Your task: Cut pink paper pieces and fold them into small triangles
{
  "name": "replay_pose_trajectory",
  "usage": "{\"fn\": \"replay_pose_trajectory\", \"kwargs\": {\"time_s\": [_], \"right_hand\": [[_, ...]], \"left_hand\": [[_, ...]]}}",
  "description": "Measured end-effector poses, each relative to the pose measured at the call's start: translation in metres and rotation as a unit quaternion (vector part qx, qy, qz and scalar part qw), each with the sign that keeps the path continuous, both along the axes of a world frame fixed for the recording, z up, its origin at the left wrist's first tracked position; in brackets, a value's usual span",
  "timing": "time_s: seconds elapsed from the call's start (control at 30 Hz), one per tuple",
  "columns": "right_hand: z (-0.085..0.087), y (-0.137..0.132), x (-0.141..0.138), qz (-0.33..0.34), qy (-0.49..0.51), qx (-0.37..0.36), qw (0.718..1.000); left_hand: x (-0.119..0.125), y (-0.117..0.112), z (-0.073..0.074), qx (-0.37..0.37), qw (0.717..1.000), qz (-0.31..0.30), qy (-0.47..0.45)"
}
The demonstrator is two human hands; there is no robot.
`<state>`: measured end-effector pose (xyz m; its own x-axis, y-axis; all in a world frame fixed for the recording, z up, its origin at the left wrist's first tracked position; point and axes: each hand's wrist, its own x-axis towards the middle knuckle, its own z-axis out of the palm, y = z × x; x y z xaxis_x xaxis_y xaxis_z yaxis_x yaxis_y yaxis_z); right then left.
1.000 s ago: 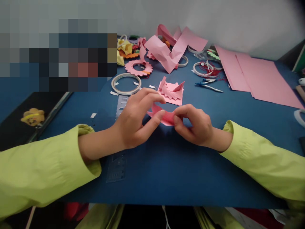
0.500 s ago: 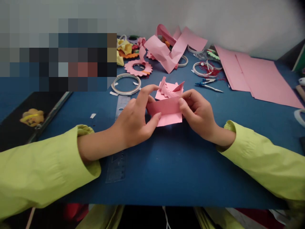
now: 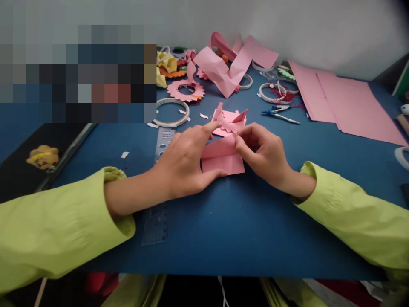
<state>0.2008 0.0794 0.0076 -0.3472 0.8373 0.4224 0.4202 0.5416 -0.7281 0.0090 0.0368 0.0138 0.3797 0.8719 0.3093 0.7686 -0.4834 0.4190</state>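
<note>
I have the folded pink paper point(image 3: 223, 160) before me, between the two hands and above the near middle of the blue table point(image 3: 243, 238). A crease runs across it: the far flap tilts up, the near panel slopes towards me. The right hand point(image 3: 263, 151) has thumb and index finger closed in a pinch on the flap's upper right corner. The left hand point(image 3: 188, 162) is spread wide at the other side, its thumb along the near edge and its index finger arched over the far side; I cannot tell what its hidden fingers touch.

Just beyond the paper I see a pink folded square point(image 3: 228, 123) with pointed flaps standing up. A clear ruler point(image 3: 164, 138) passes beneath the left arm, a tape ring point(image 3: 174, 124) lying at its far end. Farther out are a toothed pink ring point(image 3: 172, 93), a rumpled pink strip point(image 3: 223, 72) and, to the right, blue-and-white compasses point(image 3: 277, 115) near flat pink sheets point(image 3: 351, 102).
</note>
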Motion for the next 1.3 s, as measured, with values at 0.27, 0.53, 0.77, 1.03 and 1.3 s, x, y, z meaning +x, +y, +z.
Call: {"fn": "replay_pose_trajectory", "kwargs": {"time_s": [0.27,0.53,0.77,1.03,1.3], "right_hand": [[-0.0023,-0.0022,0.0003,-0.010,-0.042,0.068,0.997],[-0.0077,-0.0016,0.0052,0.048,-0.226,0.369,0.900],[-0.0036,-0.0028,0.0035,0.060,-0.251,0.386,0.886],[-0.0015,-0.0072,0.0033,0.121,-0.193,0.339,0.913],[0.0007,-0.0056,0.0042,0.162,-0.238,0.346,0.893]], "left_hand": [[-0.0010,0.0010,0.0002,-0.002,0.999,-0.033,-0.014],[0.0017,-0.0021,-0.0029,0.005,0.998,0.011,0.066],[0.0009,-0.0014,0.0002,0.028,0.993,0.055,0.105],[-0.0027,0.0053,-0.0024,0.055,0.995,-0.055,0.069],[0.0012,0.0018,-0.0022,0.059,0.990,-0.005,0.129]]}}
